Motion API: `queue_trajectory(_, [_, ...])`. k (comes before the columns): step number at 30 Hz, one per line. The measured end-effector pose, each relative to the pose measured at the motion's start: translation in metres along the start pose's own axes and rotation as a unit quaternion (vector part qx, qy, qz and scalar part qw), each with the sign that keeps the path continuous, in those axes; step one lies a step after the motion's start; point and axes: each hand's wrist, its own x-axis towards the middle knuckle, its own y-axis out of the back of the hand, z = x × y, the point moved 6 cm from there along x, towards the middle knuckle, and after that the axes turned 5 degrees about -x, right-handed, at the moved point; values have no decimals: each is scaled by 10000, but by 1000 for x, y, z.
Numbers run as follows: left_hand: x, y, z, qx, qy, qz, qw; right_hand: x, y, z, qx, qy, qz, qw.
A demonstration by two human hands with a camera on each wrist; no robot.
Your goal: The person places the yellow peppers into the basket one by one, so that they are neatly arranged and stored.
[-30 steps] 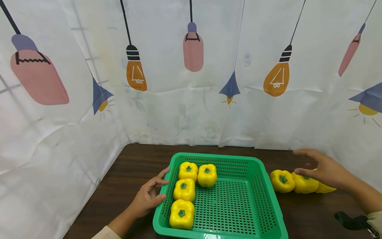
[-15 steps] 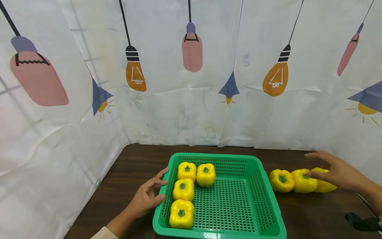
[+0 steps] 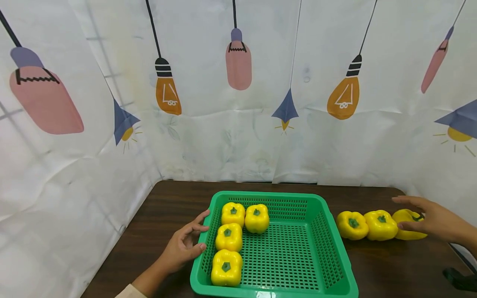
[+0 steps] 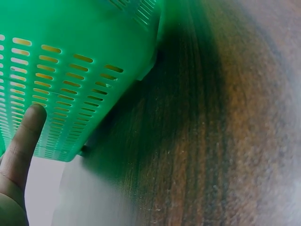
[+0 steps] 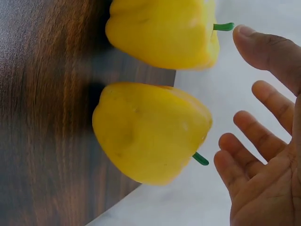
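Note:
My left hand (image 3: 184,245) rests at the left side of a green plastic basket (image 3: 337,252), fingers relaxed against it. In the left wrist view a straight finger (image 4: 23,146) touches the slotted outer wall. Inside the basket, several yellow bell peppers (image 3: 229,236) with green stems sit toward the left. To its right, three more stand in a row: a left pepper (image 3: 352,226), a middle pepper (image 3: 381,227) and a right pepper (image 3: 404,217). My right hand (image 3: 436,219) hovers open at the right pepper, partly covering it. The right wrist view shows spread fingers apart from the pepper (image 5: 150,132).
The dark wooden table (image 3: 149,231) carries everything. A white curtain (image 3: 238,140) printed with lamps hangs behind it and along the left. A black strap (image 3: 460,279) lies near the right edge of the head view.
My right hand has moved right, from over the middle pepper to the right pepper. That pepper has shifted slightly right and its stem now shows. My left hand stays at the basket.

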Motion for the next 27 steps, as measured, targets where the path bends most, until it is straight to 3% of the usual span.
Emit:
queue_trajectory(7, [0, -1, 0, -8, -54, -8, 10000, -1, 0, 11, -25, -203, 32, 9998])
queue_trajectory(13, [0, 0, -1, -35, -86, 1, 10000, -2, -7, 30, -224, -523, -426, 9975])
queue_trajectory(20, [1, -1, 1, -18, -182, -40, 9998, -6, -10, 42, -286, -491, -376, 9977])
queue_trajectory(27, [-1, 0, -3, 148, -86, 1, 9999, -4, -13, 48, -133, -514, -525, 9972])
